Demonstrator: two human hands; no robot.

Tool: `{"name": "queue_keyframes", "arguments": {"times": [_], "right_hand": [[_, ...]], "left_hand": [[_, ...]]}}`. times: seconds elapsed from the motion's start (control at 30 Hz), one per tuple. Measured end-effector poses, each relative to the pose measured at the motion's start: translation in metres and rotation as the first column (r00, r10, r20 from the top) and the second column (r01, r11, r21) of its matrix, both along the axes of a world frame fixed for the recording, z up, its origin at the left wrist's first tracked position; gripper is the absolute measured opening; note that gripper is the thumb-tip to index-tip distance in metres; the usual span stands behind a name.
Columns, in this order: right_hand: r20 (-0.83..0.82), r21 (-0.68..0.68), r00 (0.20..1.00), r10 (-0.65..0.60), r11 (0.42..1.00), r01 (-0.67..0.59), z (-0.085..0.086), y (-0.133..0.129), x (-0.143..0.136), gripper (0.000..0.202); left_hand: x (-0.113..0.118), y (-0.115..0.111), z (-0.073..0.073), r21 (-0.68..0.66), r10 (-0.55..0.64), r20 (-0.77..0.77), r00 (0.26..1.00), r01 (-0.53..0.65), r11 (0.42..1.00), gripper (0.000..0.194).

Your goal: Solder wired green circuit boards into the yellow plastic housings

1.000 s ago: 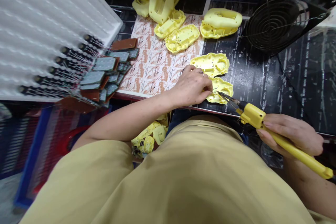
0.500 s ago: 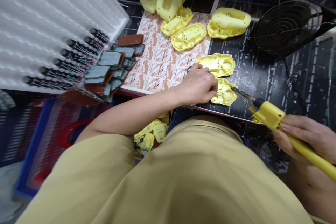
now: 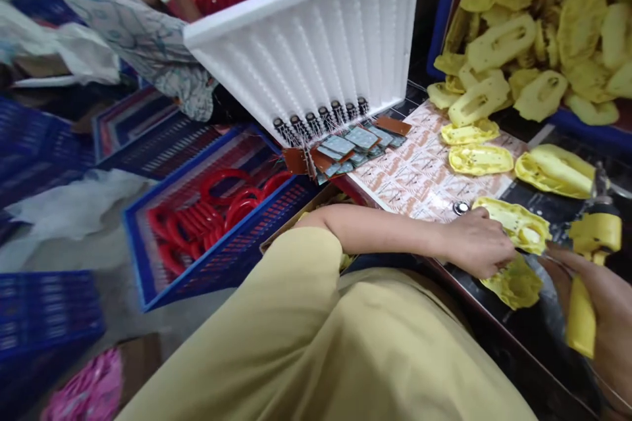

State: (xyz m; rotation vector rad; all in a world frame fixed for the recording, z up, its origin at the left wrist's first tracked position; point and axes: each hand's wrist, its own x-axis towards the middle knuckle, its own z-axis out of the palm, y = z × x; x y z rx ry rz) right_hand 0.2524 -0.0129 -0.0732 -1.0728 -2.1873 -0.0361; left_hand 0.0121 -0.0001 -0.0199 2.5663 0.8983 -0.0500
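Observation:
My left hand (image 3: 481, 243) is bent over two yellow plastic shell halves, its fingers curled down and what they pinch hidden. The upper shell half (image 3: 523, 227) lies open side up beyond the knuckles. Below the fingers, the lower shell half (image 3: 518, 283) sits near the table edge. A small round metal part (image 3: 461, 208) lies beside the wrist. My right hand (image 3: 600, 302) is closed around a yellow soldering gun (image 3: 582, 316), whose tip points up and away from the shells. Its outstretched finger reaches toward the upper shell half's right end.
A white foam sheet (image 3: 306, 33) stands upright with wired black parts and circuit boards (image 3: 350, 145) at its foot. Yellow shells (image 3: 528, 46) fill a blue crate at the back. Red rings (image 3: 197, 230) lie in a blue basket (image 3: 148, 296). A co-worker's patterned sleeve (image 3: 148, 46) shows upper left.
My view has swung left, bringing baskets and the co-worker into sight. The soldering gun has turned tip-up, away from the lower shell, and my right hand has come closer to the shells.

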Motion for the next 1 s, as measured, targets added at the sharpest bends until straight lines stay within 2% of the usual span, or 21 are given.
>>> {"name": "queue_keyframes", "arguments": {"times": [0.1, 0.17, 0.2, 0.27, 0.33, 0.37, 0.4, 0.47, 0.57, 0.63, 0.7, 0.73, 0.77, 0.8, 0.87, 0.93, 1.0], "right_hand": [[0.180, 0.143, 0.979, 0.094, 0.982, -0.121, 0.005, 0.025, -0.014, 0.024], [0.235, 0.138, 0.960, 0.151, 0.973, -0.187, 0.005, 0.034, -0.013, 0.016], [0.256, 0.122, 0.950, 0.178, 0.969, -0.214, 0.005, 0.035, -0.010, 0.013], [0.261, 0.103, 0.945, 0.197, 0.968, -0.230, 0.005, 0.032, -0.005, 0.012], [0.229, 0.118, 0.960, 0.159, 0.975, -0.190, 0.004, 0.024, -0.002, 0.014], [0.216, 0.133, 0.968, 0.130, 0.978, -0.161, 0.004, 0.020, -0.001, 0.016], [0.202, 0.154, 0.975, 0.096, 0.980, -0.129, 0.004, 0.017, -0.001, 0.018], [0.193, 0.181, 0.981, 0.034, 0.981, -0.069, 0.003, 0.011, -0.003, 0.026], [0.185, 0.210, 0.982, -0.028, 0.978, -0.011, 0.003, 0.006, -0.003, 0.032], [0.184, 0.212, 0.982, -0.044, 0.977, 0.005, 0.005, 0.002, -0.004, 0.035], [0.186, 0.202, 0.982, -0.043, 0.979, 0.004, 0.009, -0.001, -0.004, 0.043], [0.188, 0.201, 0.981, -0.040, 0.980, 0.001, 0.011, -0.002, -0.005, 0.048], [0.189, 0.208, 0.981, -0.038, 0.978, -0.002, 0.013, -0.002, -0.006, 0.053], [0.190, 0.222, 0.981, -0.038, 0.975, -0.005, 0.015, -0.002, -0.007, 0.056], [0.191, 0.249, 0.981, -0.043, 0.968, -0.006, 0.018, 0.000, -0.009, 0.062], [0.186, 0.261, 0.982, -0.039, 0.965, -0.011, 0.018, 0.001, -0.011, 0.066], [0.177, 0.249, 0.983, -0.041, 0.968, -0.004, 0.016, 0.002, -0.010, 0.067]], "left_hand": [[-0.005, -0.003, -0.002, 0.059, -0.025, 0.029, 0.999, 0.023, 0.998, 0.026], [-0.023, 0.003, 0.004, 0.120, -0.029, 0.074, 0.997, 0.020, 0.993, 0.029], [-0.038, 0.010, 0.009, 0.155, 0.004, 0.082, 0.997, -0.017, 0.988, 0.032], [-0.078, 0.032, 0.020, 0.233, 0.174, 0.033, 0.984, -0.177, 0.956, 0.038], [-0.126, 0.061, 0.029, 0.353, 0.470, -0.087, 0.878, -0.414, 0.839, 0.046], [-0.149, 0.076, 0.031, 0.392, 0.551, -0.147, 0.821, -0.463, 0.795, 0.046], [-0.170, 0.090, 0.032, 0.414, 0.588, -0.202, 0.783, -0.476, 0.776, 0.045], [-0.201, 0.113, 0.030, 0.386, 0.609, -0.325, 0.724, -0.486, 0.784, 0.056], [-0.228, 0.129, 0.024, 0.258, 0.594, -0.422, 0.686, -0.537, 0.803, 0.054], [-0.242, 0.131, 0.019, 0.179, 0.618, -0.313, 0.721, -0.594, 0.784, 0.046], [-0.257, 0.129, 0.011, 0.082, 0.672, -0.026, 0.740, -0.668, 0.739, 0.043], [-0.266, 0.129, 0.007, 0.010, 0.688, 0.159, 0.708, -0.698, 0.716, 0.043], [-0.274, 0.128, 0.001, -0.072, 0.687, 0.346, 0.638, -0.712, 0.698, 0.044], [-0.282, 0.127, -0.004, -0.158, 0.672, 0.511, 0.536, -0.711, 0.686, 0.046], [-0.294, 0.125, -0.013, -0.322, 0.630, 0.716, 0.299, -0.659, 0.679, 0.048], [-0.300, 0.123, -0.019, -0.467, 0.630, 0.770, 0.101, -0.584, 0.664, 0.043], [-0.301, 0.120, -0.021, -0.585, 0.672, 0.740, -0.027, -0.519, 0.623, 0.040]]}}
